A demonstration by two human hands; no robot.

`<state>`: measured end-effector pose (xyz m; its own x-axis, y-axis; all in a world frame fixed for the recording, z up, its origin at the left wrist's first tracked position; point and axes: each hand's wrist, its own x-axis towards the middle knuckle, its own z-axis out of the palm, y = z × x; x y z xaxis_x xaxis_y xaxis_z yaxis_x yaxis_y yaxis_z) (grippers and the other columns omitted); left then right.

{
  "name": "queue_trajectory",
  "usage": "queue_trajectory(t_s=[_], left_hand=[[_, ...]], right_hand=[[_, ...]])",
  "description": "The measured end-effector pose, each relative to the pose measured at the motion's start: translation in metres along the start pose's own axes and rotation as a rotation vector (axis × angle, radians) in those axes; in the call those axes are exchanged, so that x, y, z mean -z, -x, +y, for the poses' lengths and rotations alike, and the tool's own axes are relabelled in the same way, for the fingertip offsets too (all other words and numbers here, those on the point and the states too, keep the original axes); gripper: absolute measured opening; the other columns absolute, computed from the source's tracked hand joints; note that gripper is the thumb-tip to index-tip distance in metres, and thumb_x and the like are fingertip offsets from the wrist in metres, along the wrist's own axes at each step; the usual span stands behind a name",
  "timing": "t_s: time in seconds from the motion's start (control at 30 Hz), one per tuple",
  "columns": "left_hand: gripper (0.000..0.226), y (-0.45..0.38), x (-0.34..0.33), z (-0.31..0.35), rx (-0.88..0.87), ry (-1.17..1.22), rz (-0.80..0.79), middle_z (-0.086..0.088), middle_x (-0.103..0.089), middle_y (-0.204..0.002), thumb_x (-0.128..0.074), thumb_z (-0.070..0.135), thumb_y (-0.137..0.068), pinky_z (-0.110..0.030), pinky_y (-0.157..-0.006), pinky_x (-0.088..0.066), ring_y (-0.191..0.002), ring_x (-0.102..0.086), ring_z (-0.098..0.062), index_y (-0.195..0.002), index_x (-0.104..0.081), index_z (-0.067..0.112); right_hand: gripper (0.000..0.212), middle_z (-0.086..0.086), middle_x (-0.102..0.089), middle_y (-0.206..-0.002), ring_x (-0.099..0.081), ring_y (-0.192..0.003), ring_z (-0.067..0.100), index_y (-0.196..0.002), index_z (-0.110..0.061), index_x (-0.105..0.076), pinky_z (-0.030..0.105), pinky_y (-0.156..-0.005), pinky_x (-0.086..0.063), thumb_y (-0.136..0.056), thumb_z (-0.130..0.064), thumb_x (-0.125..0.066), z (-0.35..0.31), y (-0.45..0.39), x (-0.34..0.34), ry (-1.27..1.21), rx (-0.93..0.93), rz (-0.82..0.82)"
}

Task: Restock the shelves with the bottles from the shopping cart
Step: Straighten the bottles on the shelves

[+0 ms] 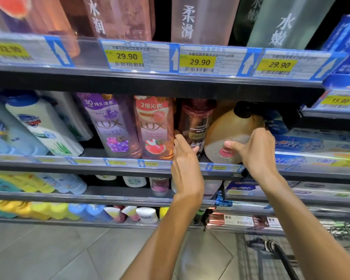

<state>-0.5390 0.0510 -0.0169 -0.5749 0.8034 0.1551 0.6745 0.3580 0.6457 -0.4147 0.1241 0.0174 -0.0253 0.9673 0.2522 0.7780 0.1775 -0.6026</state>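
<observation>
Big rounded amber-tan plastic jug with a black pump cap (228,132) sits on the middle shelf's dark deck (93,152), base at the front lip, body leaning back with its cap up under the shelf above. Long axis near upright, slightly tilted. Right hand (255,152) wraps it from the right: thumb across the front over the pinkish label, fingers curled round the far side. Firm hold, fingers not spread.

Just left of the jug, touching or nearly so, stands a tall dark-brown translucent bottle with a gold label (195,126), upright. Left hand (187,166) is at its lower front, fingers fairly straight and pointing up against it or beside it; looks like steadying or nudging, not a grasp. Can't tell whether the fingertips actually press it.

Key relation: the jug lies straight ahead of the right hand, already in its grip, so that hand is the one to push it deeper or square it. The brown bottle hems it in on the left, so any slide probably goes back, not sideways.

Further out: pink LUX bottle (155,128), purple LUX bottle (113,126), white bottles with blue caps (42,126) leftward on the same deck. Yellow price tags (200,62) line the shelf above. Wire shopping cart (343,233) at bottom right corner, contents not visible.
</observation>
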Motion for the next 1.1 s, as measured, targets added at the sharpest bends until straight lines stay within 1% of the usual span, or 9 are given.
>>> queue_trajectory(t_s=[0.07, 0.2, 0.33, 0.47, 0.57, 0.63, 0.8, 0.97, 1.1], left_hand=[[0.05, 0.002, 0.002, 0.0, -0.001, -0.018, 0.021, -0.023, -0.057, -0.126, -0.042, 0.028, -0.102, -0.04, -0.081, -0.047, -0.108, -0.058, -0.036, -0.142, -0.029, 0.001], [0.053, 0.005, 0.007, 0.004, -0.007, -0.012, 0.076, -0.025, -0.061, -0.123, -0.057, 0.022, -0.096, -0.041, -0.074, -0.054, -0.099, -0.066, -0.036, -0.136, -0.043, -0.009], [0.052, 0.0, 0.012, 0.006, 0.013, -0.031, 0.02, -0.016, -0.072, -0.101, -0.085, 0.013, -0.07, -0.022, -0.058, -0.055, -0.079, -0.072, -0.018, -0.112, -0.064, -0.009], [0.055, 0.002, 0.008, 0.005, -0.008, 0.007, 0.006, -0.021, -0.057, -0.13, -0.064, -0.002, -0.086, -0.024, -0.085, -0.053, -0.113, -0.062, -0.015, -0.135, -0.041, -0.01], [0.052, 0.002, 0.005, 0.004, -0.048, -0.047, 0.077, -0.018, -0.072, -0.099, -0.088, 0.002, -0.059, -0.02, -0.063, -0.056, -0.09, -0.072, -0.017, -0.106, -0.067, -0.009], [0.049, 0.002, 0.003, 0.003, -0.07, -0.077, 0.125, -0.016, -0.073, -0.092, -0.091, 0.005, -0.056, -0.021, -0.058, -0.055, -0.084, -0.073, -0.019, -0.099, -0.07, -0.008], [0.054, -0.001, -0.004, -0.003, -0.111, -0.135, 0.219, -0.02, -0.072, -0.095, -0.09, 0.0, -0.056, -0.025, -0.054, -0.056, -0.076, -0.073, -0.022, -0.104, -0.068, -0.011], [0.054, -0.001, 0.0, -0.011, -0.128, -0.102, 0.296, -0.014, -0.073, -0.074, -0.09, 0.02, -0.06, -0.028, -0.039, -0.046, -0.056, -0.069, -0.024, -0.104, -0.07, -0.005], [0.05, -0.003, 0.007, -0.017, -0.19, -0.031, 0.319, -0.017, -0.073, -0.081, -0.089, 0.013, -0.061, -0.03, -0.041, -0.05, -0.06, -0.071, -0.026, -0.102, -0.069, -0.006]], right_hand=[[0.044, 0.001, -0.042, -0.07, -0.035, -0.061, 0.013, -0.063, -0.013, -0.04, 0.019, -0.051, -0.022, -0.076, -0.029, -0.08, 0.003, 0.001, -0.002, 0.019, 0.018, -0.004], [0.044, 0.002, -0.038, -0.062, -0.034, -0.055, 0.014, -0.061, -0.009, -0.042, 0.023, -0.05, -0.024, -0.077, -0.027, -0.078, 0.005, 0.0, -0.002, 0.036, 0.025, -0.015], [0.053, 0.004, -0.036, -0.049, -0.033, -0.046, 0.017, -0.048, -0.006, -0.041, 0.03, -0.045, -0.025, -0.072, -0.028, -0.083, 0.004, -0.01, 0.005, 0.054, -0.024, -0.065], [0.057, 0.003, -0.033, -0.044, -0.029, -0.045, 0.018, -0.042, -0.005, -0.04, 0.03, -0.044, -0.026, -0.065, -0.031, -0.086, 0.004, -0.012, 0.011, 0.083, -0.011, -0.071], [0.058, 0.004, -0.037, -0.046, -0.033, -0.046, 0.019, -0.04, -0.005, -0.04, 0.029, -0.044, -0.026, -0.061, -0.031, -0.087, 0.002, -0.012, 0.016, 0.086, -0.008, -0.067], [0.058, 0.004, -0.037, -0.048, -0.034, -0.048, 0.016, -0.038, -0.007, -0.04, 0.028, -0.045, -0.024, -0.059, -0.031, -0.089, -0.001, -0.012, 0.018, 0.099, 0.003, -0.072], [0.061, -0.002, -0.031, -0.048, -0.029, -0.046, 0.014, -0.038, -0.009, -0.036, 0.028, -0.043, -0.02, -0.061, -0.029, -0.088, -0.006, -0.008, 0.025, 0.098, 0.019, -0.104], [0.057, -0.001, -0.033, -0.053, -0.031, -0.049, 0.012, -0.046, -0.011, -0.035, 0.027, -0.045, -0.02, -0.067, -0.028, -0.085, -0.005, -0.007, 0.026, 0.078, 0.001, -0.146], [0.054, 0.001, -0.036, -0.057, -0.031, -0.051, 0.013, -0.049, -0.01, -0.037, 0.028, -0.047, -0.021, -0.068, -0.028, -0.084, -0.003, -0.01, 0.028, 0.042, -0.034, -0.175]])
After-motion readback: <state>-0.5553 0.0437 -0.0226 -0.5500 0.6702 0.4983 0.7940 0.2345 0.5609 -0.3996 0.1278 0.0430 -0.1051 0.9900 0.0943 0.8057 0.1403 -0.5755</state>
